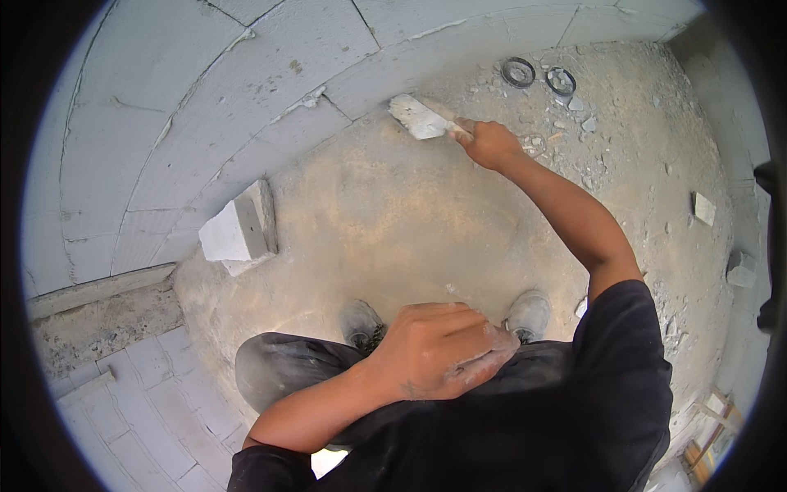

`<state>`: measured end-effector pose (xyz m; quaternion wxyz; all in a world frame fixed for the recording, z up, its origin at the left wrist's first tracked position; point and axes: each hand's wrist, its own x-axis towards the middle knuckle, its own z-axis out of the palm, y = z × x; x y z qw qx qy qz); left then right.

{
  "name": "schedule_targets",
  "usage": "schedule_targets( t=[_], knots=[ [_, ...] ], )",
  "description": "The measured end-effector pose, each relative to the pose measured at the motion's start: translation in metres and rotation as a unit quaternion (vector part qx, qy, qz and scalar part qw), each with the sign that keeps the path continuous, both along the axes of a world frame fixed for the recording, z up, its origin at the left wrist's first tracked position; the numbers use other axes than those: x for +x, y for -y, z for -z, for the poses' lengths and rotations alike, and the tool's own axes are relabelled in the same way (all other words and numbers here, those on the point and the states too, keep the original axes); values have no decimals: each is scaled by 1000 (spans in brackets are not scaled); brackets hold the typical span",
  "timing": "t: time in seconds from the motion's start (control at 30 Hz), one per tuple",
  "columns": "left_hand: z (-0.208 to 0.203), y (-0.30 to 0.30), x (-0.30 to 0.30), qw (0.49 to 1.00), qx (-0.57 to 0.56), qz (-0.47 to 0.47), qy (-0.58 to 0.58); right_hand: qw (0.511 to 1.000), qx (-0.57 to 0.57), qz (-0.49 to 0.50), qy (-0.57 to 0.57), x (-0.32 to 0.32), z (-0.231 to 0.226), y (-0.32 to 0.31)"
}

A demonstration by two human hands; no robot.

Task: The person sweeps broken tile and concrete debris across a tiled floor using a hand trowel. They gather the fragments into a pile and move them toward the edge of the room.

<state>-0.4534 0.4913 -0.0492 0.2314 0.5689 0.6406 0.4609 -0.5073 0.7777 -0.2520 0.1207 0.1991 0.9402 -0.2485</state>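
My right hand (493, 146) reaches forward, closed around the handle of a putty knife (420, 118). Its flat blade, coated whitish, points left, low over the dusty floor near the foot of the block wall (238, 90). Close to my body, above my knees, my left hand (447, 351) has its fingers bent and pressed together. Whitish dust coats its thumb side and fingertips. Whether anything is inside that grip is hidden.
A broken white block (234, 230) lies against the wall at left. Two dark rings (518, 72) sit among rubble at the far right. Block pieces (703, 208) lie along the right side. My shoes (529, 313) stand on the dusty floor (393, 221).
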Motion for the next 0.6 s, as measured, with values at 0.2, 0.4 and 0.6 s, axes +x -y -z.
schedule_targets(
  t=[0.2,0.4,0.6],
  knots=[
    [13,-11,3,999,-36,23,-21,959,-27,-283,-11,85,11,97],
    [2,-4,1,996,-85,4,-9,977,55,204,26,101,18,-47],
    [15,-19,4,998,-38,33,-44,996,-38,-79,-4,81,-12,42]
  ],
)
